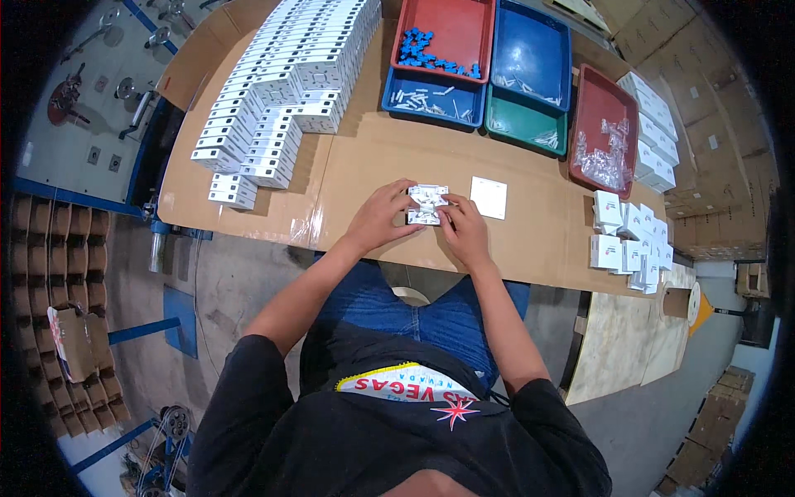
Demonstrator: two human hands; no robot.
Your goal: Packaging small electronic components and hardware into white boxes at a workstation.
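A small white square plastic housing, its inner side facing up, sits at the front of the cardboard-covered table. My left hand grips its left edge, thumb below and fingers above. From the other side my right hand pinches its right edge with thumb and fingertips. Fine parts inside the housing are too small to make out. Just right of it a flat white square plate lies on the cardboard, apart from both hands.
Stacked white housings fill the left back. Behind my hands stand a red tray of blue pieces, blue trays, a green tray and a dark red tray of clear parts. Small white boxes are piled right.
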